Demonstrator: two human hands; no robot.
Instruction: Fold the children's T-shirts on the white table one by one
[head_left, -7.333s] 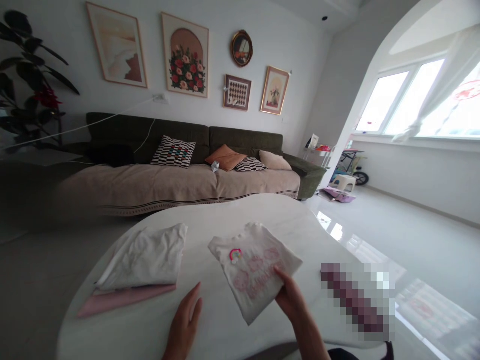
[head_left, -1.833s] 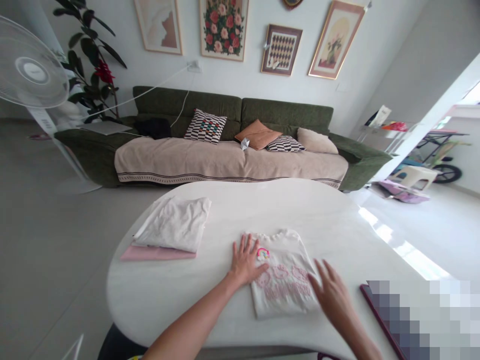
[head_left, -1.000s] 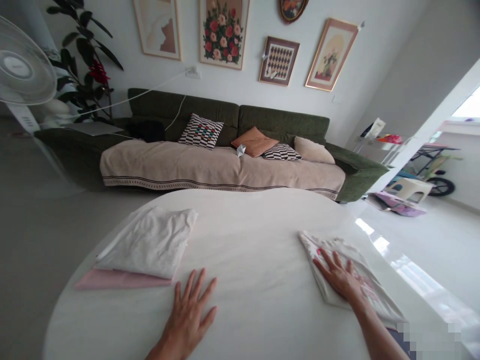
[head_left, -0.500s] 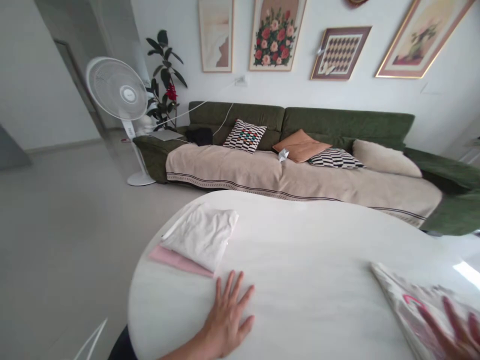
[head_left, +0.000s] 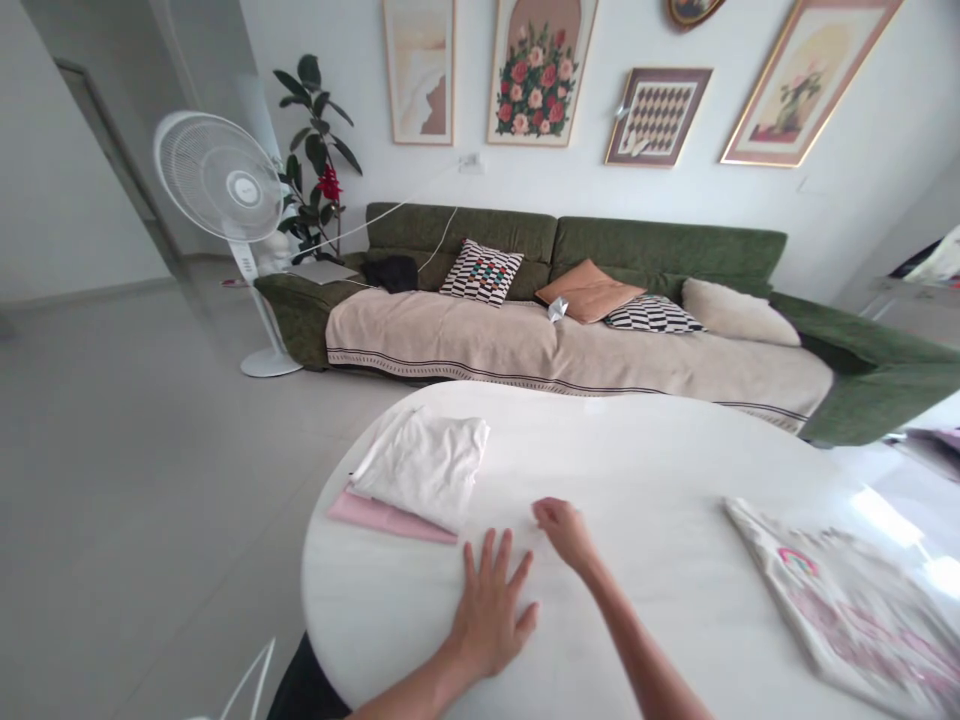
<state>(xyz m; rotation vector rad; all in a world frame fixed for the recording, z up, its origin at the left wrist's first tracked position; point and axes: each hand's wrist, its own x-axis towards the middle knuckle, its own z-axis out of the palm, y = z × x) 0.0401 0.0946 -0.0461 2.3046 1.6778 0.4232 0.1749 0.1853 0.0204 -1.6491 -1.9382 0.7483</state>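
Observation:
My left hand [head_left: 491, 610] lies flat on the white table [head_left: 600, 450] with its fingers spread, holding nothing. Just beyond its fingertips is a folded white cloth garment [head_left: 427, 465], resting on a folded pink cloth [head_left: 390, 517]. To the right of my left hand, my right hand [head_left: 568, 530] is over the table with its fingers curled in; nothing shows in it. Farther right, a light-coloured garment [head_left: 832, 590] with a small rainbow and pink print lies spread on the table, apart from both hands.
Past the table's rounded far edge stands a green sofa [head_left: 667, 260] with a beige cover and several cushions. A white standing fan [head_left: 225, 180] and a leafy plant [head_left: 319, 150] are at the left. Framed pictures hang on the wall.
My right hand has left the printed garment, moved left across the table and curled its fingers. My left hand stays flat on the table. The view has turned a little to the right.

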